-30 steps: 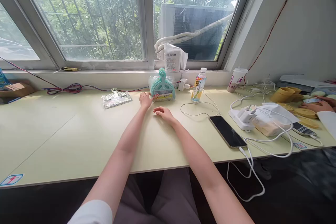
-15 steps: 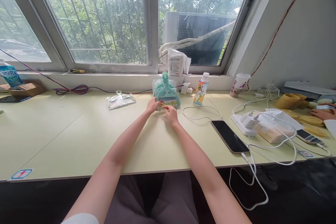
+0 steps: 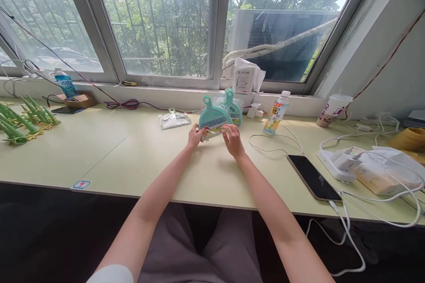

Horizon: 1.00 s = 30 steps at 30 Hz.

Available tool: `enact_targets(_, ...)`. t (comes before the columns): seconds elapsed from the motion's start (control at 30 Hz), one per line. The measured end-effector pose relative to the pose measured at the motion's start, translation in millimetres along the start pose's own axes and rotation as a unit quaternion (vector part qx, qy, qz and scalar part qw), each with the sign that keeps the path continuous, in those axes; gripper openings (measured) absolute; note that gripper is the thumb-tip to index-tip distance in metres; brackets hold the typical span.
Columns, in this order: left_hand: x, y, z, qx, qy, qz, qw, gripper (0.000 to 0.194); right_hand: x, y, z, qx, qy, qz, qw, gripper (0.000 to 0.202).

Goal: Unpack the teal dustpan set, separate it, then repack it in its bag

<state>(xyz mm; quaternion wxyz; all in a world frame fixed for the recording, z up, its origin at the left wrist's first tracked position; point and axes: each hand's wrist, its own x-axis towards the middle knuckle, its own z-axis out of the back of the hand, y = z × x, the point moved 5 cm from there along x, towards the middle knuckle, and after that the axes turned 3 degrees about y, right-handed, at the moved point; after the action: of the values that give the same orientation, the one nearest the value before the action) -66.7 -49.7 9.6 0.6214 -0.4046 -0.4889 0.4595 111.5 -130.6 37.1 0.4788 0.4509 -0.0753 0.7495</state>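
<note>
A mint-green dustpan and brush set [image 3: 214,116] in clear wrapping, with a printed label along its bottom, leans left with its handle up. My left hand [image 3: 195,136] is closed on its lower left corner. At the lower right corner, the bent fingers of my right hand [image 3: 233,139] grip the edge by the label. Right behind it, a second green dustpan set [image 3: 235,112] stands upright by the sill, partly hidden. A white dustpan and brush set [image 3: 175,119] in clear wrapping lies flat to the left.
Right of my hands stand a drink bottle [image 3: 276,112] and a cup [image 3: 334,110]. A phone [image 3: 314,177], a power strip [image 3: 335,164] and looping white cables lie nearer. Green spiky plastic pieces [image 3: 28,119] lie far left, by a blue bottle [image 3: 66,84].
The front green set has come away from the one behind, shifting left and tilting, with both hands on it. My view has turned left, bringing the green spiky pieces into sight.
</note>
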Motion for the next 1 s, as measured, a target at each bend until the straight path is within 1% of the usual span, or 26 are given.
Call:
enact_targets(0.07,-3,4,0.5,0.007,-0.001,-0.005,1.0,0.022,0,5,-2,-0.011,0.033,0.021,0.999,0.031)
enact_targets(0.17,-3,5,0.9,0.005,0.006,-0.012,1.0,0.02,0,10,-7,-0.009,0.085,0.031,0.996,0.033)
enact_targets(0.27,-3,4,0.6,-0.005,0.005,-0.016,1.0,0.021,-2,8,-18,-0.002,0.155,0.012,0.988,0.043)
enact_targets(0.3,-4,3,0.5,-0.011,0.0,-0.018,1.0,0.022,-2,6,-21,-0.001,0.169,0.001,0.986,0.046)
enact_targets(0.33,-4,2,0.2,-0.02,-0.005,-0.021,1.0,0.023,-3,4,-23,0.003,0.174,-0.013,0.985,0.048)
enact_targets(0.4,-7,1,-0.9,-0.047,-0.01,-0.026,0.998,0.026,-2,-3,-27,0.032,0.16,-0.051,0.985,0.05)
enact_targets(0.47,-9,-1,-2.7,-0.077,-0.006,-0.024,0.997,0.031,-2,-13,-29,0.088,0.132,-0.108,0.981,0.052)
enact_targets(0.5,-10,-2,-3.9,-0.091,0.002,-0.021,0.996,0.033,-2,-19,-31,0.123,0.117,-0.145,0.975,0.053)
enact_targets(0.57,-12,-2,-7.0,-0.119,0.028,-0.01,0.992,0.038,-4,-32,-33,0.202,0.083,-0.227,0.949,0.051)
enact_targets(0.6,-12,-1,-8.8,-0.134,0.045,-0.003,0.99,0.04,-6,-38,-34,0.243,0.064,-0.269,0.93,0.049)
enact_targets(0.67,-11,1,-11.3,-0.156,0.075,0.016,0.985,0.044,-10,-51,-36,0.326,0.022,-0.345,0.88,0.038)
enact_targets(0.7,-11,3,-11.9,-0.159,0.085,0.029,0.983,0.046,-12,-56,-36,0.365,0.0,-0.372,0.854,0.032)
enact_targets(0.77,-11,6,-12.5,-0.15,0.111,0.056,0.981,0.049,-15,-64,-36,0.431,-0.042,-0.403,0.806,0.023)
enact_targets(0.83,-13,8,-13.7,-0.135,0.156,0.073,0.976,0.055,-17,-70,-35,0.468,-0.081,-0.418,0.774,0.027)
enact_targets(0.93,-21,4,-17.7,-0.136,0.256,0.069,0.955,0.065,-21,-78,-33,0.483,-0.117,-0.445,0.745,0.04)
enact_targets(1.0,-25,1,-20.0,-0.14,0.313,0.063,0.937,0.066,-23,-81,-31,0.488,-0.125,-0.452,0.736,0.042)
